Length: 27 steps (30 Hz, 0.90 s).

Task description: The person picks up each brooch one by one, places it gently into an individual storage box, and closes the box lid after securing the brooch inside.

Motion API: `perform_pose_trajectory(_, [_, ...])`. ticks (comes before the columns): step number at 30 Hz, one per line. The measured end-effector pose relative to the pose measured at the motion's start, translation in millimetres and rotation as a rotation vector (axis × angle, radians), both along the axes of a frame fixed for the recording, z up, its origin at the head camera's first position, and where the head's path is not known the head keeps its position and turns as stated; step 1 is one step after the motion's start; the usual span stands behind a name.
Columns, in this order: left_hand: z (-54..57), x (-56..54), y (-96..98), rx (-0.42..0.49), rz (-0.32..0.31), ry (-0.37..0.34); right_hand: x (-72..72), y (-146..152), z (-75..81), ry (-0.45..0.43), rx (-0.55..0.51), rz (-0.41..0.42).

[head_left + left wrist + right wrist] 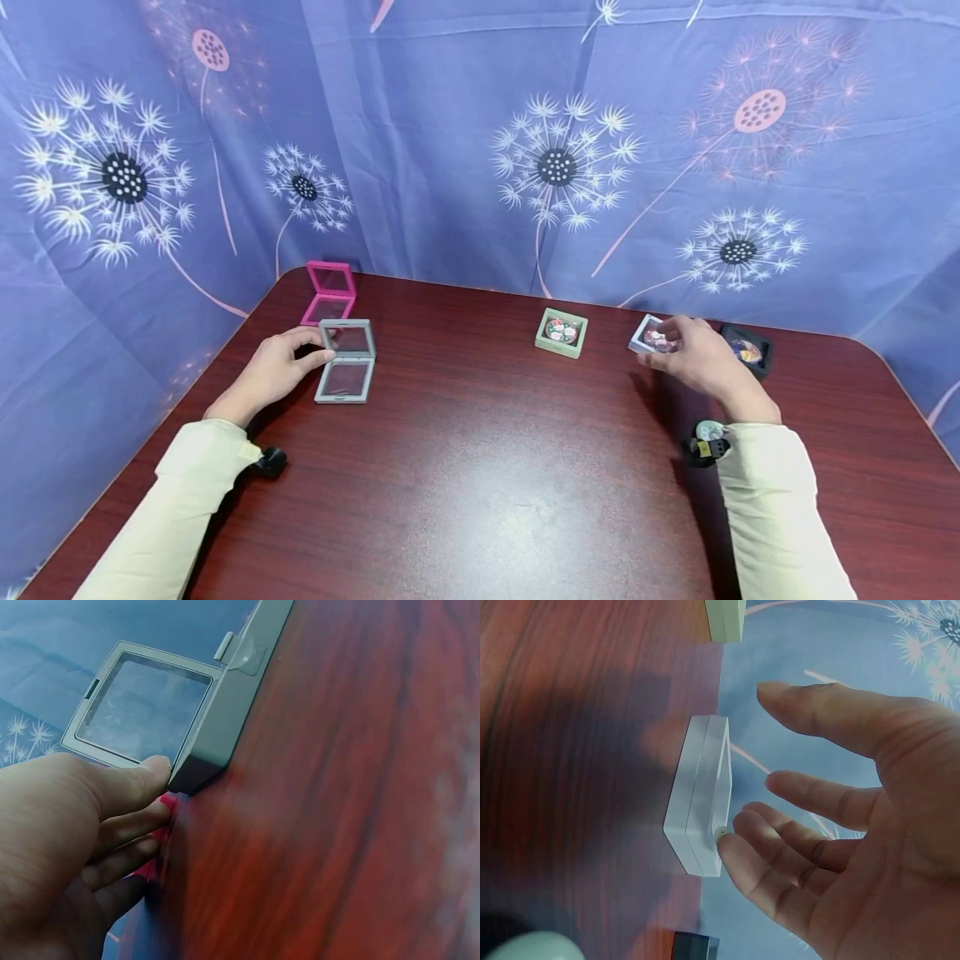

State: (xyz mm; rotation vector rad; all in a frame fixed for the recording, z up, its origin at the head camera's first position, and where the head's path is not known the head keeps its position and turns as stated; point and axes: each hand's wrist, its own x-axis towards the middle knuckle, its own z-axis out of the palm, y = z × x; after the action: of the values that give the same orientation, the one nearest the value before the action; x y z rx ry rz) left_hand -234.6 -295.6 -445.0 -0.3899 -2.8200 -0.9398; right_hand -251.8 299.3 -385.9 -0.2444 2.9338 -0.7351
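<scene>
My left hand (273, 371) is at the left edge of a grey square display case (347, 379), which stands opened on the table with its clear-windowed lid raised. The thumb lies on the lid's near corner by the hinge and the index finger goes behind the lid, pinching it. In the right wrist view a closed white display case (697, 799) lies under my right hand (832, 802), whose fingers are spread and loosely bent. One fingertip is right at its rim, while the thumb is well apart. From the head view, the right hand (701, 358) partly covers a small patterned object inside.
An opened pink case (330, 292) stands behind the grey one. A closed green case (561, 330) with a flowered round piece is left of the white one, and a black case (761, 350) lies to its right. A blue dandelion curtain (435, 167) borders the dark red wooden table (465, 433).
</scene>
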Motion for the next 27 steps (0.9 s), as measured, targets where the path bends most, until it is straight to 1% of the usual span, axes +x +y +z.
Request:
perform_pose_trajectory(9, [-2.4, -2.5, 6.5, 0.002, -0.017, 0.01, 3.2, 13, -0.6, -0.017, 0.023, -0.014])
perform_pose_trajectory(15, [-3.6, -4.5, 8.9, 0.003, -0.031, 0.031, 5.4, 23, 1.9, 0.006, 0.06, -0.019])
perform_pose_trajectory(17, [-3.6, -4.9, 9.8, 0.006, -0.03, 0.028, 5.9, 26, 2.4, 0.007, 0.071, -0.018])
perform_pose_trajectory(23, [-2.5, -5.4, 14.1, 0.014, -0.018, 0.005, 6.6, 35, 3.1, -0.028, 0.075, -0.015])
perform_pose_trajectory(27, [-1.9, -5.7, 17.7, 0.014, -0.025, 0.002, 5.9, 39, 3.4, -0.033, 0.091, -0.018])
